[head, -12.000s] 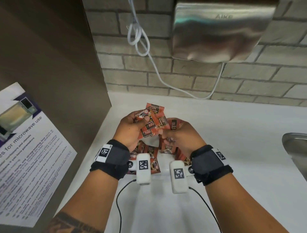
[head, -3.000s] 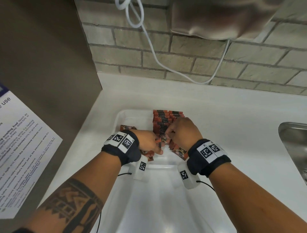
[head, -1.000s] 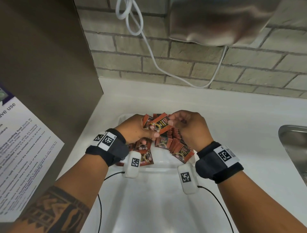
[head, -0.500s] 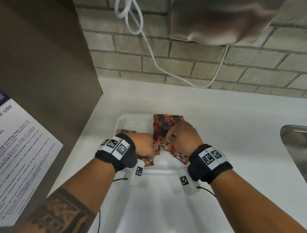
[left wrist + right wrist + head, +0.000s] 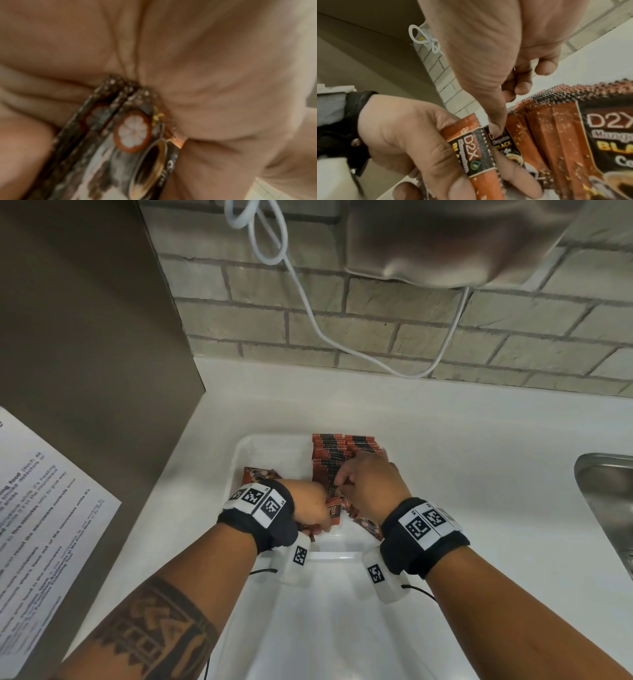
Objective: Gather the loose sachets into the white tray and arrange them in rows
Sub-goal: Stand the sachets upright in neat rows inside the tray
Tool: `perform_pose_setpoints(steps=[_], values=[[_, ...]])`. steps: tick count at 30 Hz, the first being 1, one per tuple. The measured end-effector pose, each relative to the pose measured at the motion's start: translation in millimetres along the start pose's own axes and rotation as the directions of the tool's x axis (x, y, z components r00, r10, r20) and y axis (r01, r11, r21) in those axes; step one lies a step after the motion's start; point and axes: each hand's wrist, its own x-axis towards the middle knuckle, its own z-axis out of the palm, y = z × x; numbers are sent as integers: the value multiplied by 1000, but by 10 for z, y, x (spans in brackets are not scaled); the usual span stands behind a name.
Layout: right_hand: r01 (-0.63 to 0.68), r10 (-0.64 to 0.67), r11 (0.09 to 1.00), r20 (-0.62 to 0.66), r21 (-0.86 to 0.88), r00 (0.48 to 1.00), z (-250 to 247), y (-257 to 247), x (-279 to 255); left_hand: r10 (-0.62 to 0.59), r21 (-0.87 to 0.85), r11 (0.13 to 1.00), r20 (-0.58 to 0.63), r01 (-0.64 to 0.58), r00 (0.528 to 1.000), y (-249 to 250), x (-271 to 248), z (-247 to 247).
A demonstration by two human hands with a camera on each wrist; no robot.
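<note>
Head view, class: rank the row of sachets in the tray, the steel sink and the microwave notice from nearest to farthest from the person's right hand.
1. Row of sachets: standing in the white tray, right at the fingers of the right hand.
2. Steel sink: on the right edge of the counter.
3. Microwave notice: on the far left, on the brown panel.

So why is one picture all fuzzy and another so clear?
The left wrist view sits so close that the left hand and its sachets blur; the right wrist view is sharper, so the printing on the row of sachets reads; the head view bends the brick wall at its edges.
</note>
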Motion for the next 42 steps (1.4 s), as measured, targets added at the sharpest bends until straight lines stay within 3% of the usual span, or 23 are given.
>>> perform_pose_setpoints(steps=[14, 19, 21, 24, 29, 32, 35, 37, 42], values=[[-33, 36, 990, -14, 136, 999, 4, 134, 3, 9, -67, 998, 0, -9, 1000, 19, -70, 9], [-7, 50, 961, -147, 276, 988, -119, 199, -106, 37, -168, 985, -65, -47, 997, -65, -190, -69], [31, 21, 940, -150, 339, 989, -172, 202, -196, 84, -365, 925, -85, -109, 993, -121, -237, -124], [65, -34, 881, -76, 469, 997, -224, 169, -266, 208, -577, 765, -198, -285, 958, -169, -301, -192], [58, 39, 807, -151, 587, 988, -289, 129, -231, 242, -582, 674, -407, -454, 881, -131, -332, -176], [62, 94, 818, -239, 572, 967, -311, 161, -223, 168, -495, 790, -393, -361, 904, -207, -369, -222], [42, 43, 920, -206, 391, 978, -270, 166, -229, 24, -174, 981, -322, -83, 947, -305, -443, -291], [7, 37, 953, -138, 303, 990, -168, 180, -213, -6, -20, 1000, -283, 0, 959, -302, -443, -272], [-7, 27, 990, -142, 142, 990, 59, 159, -119, 59, 33, 998, -94, -56, 994, -153, -226, -79]])
